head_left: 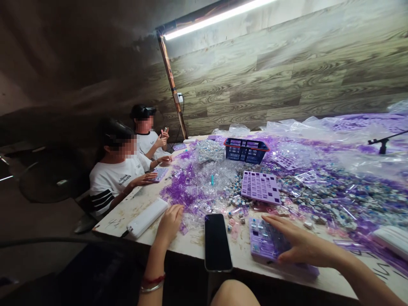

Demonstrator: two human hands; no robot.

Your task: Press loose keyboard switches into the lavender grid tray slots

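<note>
Right grip (298,243) spread over purple panel (261,244), long axis toward near right.

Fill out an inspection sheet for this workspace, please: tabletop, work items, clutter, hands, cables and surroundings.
Surface: pale table, with brownish stains and dark handwriting.
Job's things: purple panel with clear-topped pieces, under the right hand; purple grid plate further back.
Clutter: small blue-and-white parts and purple scraps spread widely; dark blue basket behind; black phone near the edge.
Hands: left hand beside a white oblong object, grip unclear; right hand open over the panel.
Cables: dark cable at a white box on the post.
Surroundings: two people in white tops seated at left; wood-patterned wall; lit tube lamp overhead.
</note>
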